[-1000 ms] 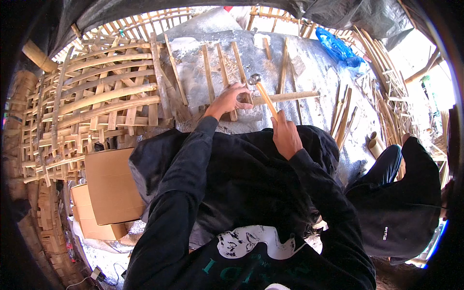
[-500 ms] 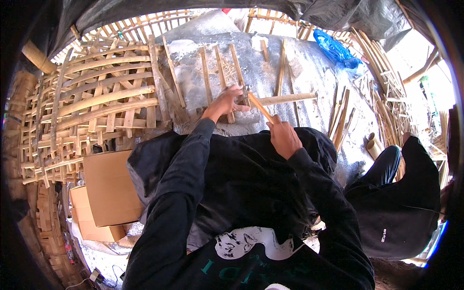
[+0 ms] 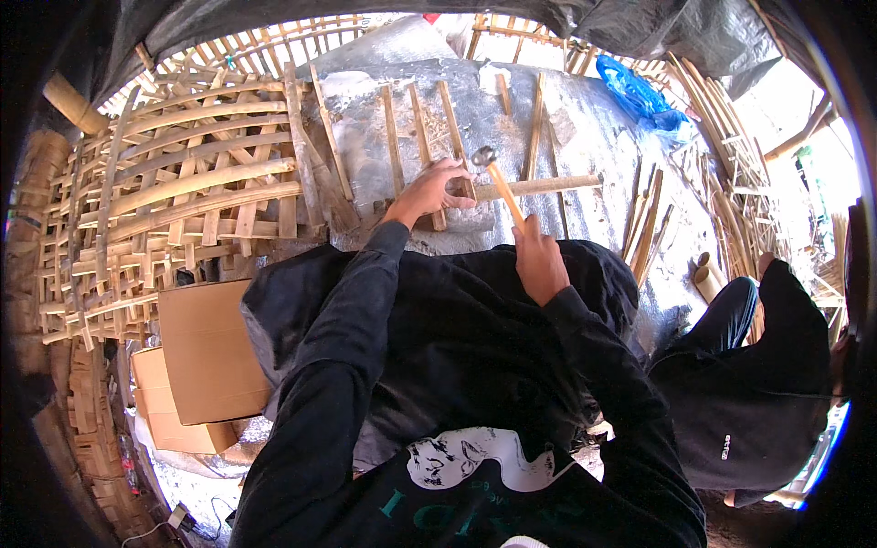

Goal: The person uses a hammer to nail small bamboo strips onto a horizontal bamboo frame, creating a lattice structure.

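Right hand [image 3: 541,263] clamping hammer [image 3: 507,194], head hanging beside left hand [image 3: 427,194]; left fingers curling near slat [image 3: 455,132] end by crosspiece [image 3: 551,185], presumably for steadying; cannot tell whether pinching.

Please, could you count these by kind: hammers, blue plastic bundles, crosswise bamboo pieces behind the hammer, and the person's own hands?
Hammer: 1
Blue plastic bundle: 1
Crosswise bamboo piece: 1
Left hand and right hand: 2
Total: 5

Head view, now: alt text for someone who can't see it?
A person's right hand grips a hammer; the left hand is at thin wooden strips. A bamboo lattice and cardboard boxes are at left.
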Available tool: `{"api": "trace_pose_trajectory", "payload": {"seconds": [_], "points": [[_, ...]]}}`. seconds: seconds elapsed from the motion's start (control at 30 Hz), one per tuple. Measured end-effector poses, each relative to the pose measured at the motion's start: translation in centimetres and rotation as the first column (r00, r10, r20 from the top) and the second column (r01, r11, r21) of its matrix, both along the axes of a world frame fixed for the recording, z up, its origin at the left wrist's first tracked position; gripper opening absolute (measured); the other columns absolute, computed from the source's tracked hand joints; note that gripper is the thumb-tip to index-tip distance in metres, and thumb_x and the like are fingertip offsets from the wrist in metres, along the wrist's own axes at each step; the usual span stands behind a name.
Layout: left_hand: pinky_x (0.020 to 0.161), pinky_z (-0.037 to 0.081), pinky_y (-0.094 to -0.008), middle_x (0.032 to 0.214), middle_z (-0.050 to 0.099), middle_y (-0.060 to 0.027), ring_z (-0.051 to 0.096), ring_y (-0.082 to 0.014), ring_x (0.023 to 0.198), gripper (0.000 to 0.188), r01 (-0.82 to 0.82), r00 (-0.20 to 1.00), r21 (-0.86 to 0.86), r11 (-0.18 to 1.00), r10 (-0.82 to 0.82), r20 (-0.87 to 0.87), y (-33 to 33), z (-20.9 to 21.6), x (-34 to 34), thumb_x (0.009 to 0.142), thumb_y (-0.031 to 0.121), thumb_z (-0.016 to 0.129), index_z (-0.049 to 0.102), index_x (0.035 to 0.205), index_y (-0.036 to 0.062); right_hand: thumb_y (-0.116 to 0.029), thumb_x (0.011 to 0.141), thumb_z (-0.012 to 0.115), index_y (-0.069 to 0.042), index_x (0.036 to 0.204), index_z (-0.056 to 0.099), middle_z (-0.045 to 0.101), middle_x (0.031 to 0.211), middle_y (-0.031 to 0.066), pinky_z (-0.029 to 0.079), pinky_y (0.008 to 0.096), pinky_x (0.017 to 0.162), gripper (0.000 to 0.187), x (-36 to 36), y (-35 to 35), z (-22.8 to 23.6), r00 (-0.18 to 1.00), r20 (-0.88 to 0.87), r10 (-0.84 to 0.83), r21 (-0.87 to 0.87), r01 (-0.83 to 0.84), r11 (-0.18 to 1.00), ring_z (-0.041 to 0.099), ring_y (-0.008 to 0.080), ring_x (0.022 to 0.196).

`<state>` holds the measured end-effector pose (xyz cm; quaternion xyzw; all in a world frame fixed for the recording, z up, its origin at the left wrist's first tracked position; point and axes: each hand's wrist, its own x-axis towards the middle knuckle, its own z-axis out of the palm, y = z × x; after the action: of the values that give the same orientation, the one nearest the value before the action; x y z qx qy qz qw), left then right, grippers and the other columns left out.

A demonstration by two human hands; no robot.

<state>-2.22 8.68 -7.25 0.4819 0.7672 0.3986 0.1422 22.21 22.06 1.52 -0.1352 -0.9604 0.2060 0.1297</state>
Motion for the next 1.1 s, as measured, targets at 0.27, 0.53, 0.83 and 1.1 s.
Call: {"api": "trace_pose_trajectory", "payload": {"seconds": [0.27,0.53,0.83,1.1], "points": [[0.112,0.039,-0.0460,0.152,0.044,-0.0177,0.041,-0.0380,0.140,0.083,0.038,0.998,0.018,0.999,-0.039,0.044,0.5,0.3,0.6,0.073,0.059,0.082,0.062,0.134,0.0055,-0.020,0.103,0.053,0.004,0.104,0.045,0.059,0.063,0.0275,0.048,0.0553,0.053,0.026,0.3,-0.6,0.4,0.996,0.071,0.049,0.074,-0.054,0.996,0.060,0.0474,0.058],[0.114,0.038,-0.0460,0.152,0.043,-0.0180,0.041,-0.0378,0.140,0.081,-0.027,0.999,-0.041,0.999,0.026,-0.022,-0.3,-0.2,-0.4,0.074,0.060,0.081,0.062,0.135,0.0106,-0.020,0.104,0.053,0.006,0.107,0.046,0.059,0.069,0.0292,0.048,0.0564,0.056,0.027,-0.7,-0.1,1.9,0.984,0.167,0.063,0.041,-0.071,0.997,0.061,0.0495,0.064],[0.114,0.037,-0.0468,0.152,0.044,-0.0186,0.041,-0.0392,0.140,0.077,-0.076,0.997,-0.084,0.994,0.076,-0.007,0.0,0.6,0.5,0.072,0.060,0.081,0.064,0.132,0.0154,-0.020,0.103,0.052,0.006,0.104,0.045,0.060,0.067,0.0289,0.046,0.0572,0.055,0.027,-0.9,0.3,0.1,0.983,0.153,0.101,0.058,-0.111,0.992,0.060,0.0494,0.061],[0.112,0.038,-0.0450,0.148,0.048,-0.0196,0.044,-0.0392,0.137,0.074,-0.057,0.998,-0.014,0.998,0.058,0.038,0.0,0.5,0.6,0.071,0.058,0.083,0.066,0.130,0.0156,-0.021,0.103,0.054,0.005,0.103,0.045,0.057,0.062,0.0297,0.045,0.0579,0.054,0.027,-0.2,-0.3,-0.7,0.994,0.110,0.025,0.138,-0.040,0.990,0.060,0.0501,0.061]]}}
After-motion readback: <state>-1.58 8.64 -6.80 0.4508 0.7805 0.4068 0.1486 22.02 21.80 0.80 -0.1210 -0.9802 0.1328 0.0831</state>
